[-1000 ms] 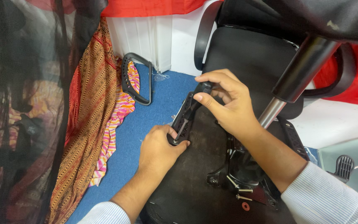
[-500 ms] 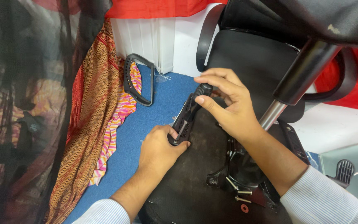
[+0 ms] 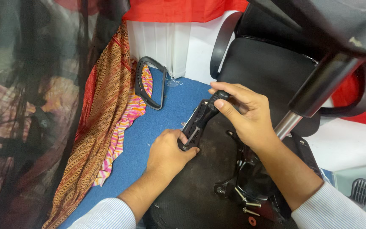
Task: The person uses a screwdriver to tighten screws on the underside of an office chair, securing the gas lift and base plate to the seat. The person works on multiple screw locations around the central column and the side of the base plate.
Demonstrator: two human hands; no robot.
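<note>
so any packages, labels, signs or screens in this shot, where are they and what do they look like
None in view: no package, label, sign or screen shows.
What is there: the left hand and right hand on a black armrest bracket at the upturned black chair seat.
A spare black armrest loop lies on the blue surface, beside patterned cloth.

An armrest bracket [image 3: 201, 121] is held against the upturned seat underside [image 3: 200, 186], the left hand [image 3: 168, 152] at its seven o'clock end and the right hand [image 3: 244, 114] at its one o'clock end. A loose armrest loop [image 3: 149, 82] is laid on the mat [image 3: 149, 131] toward ten o'clock, with draped cloth [image 3: 102, 123] beyond it at nine o'clock.
</note>
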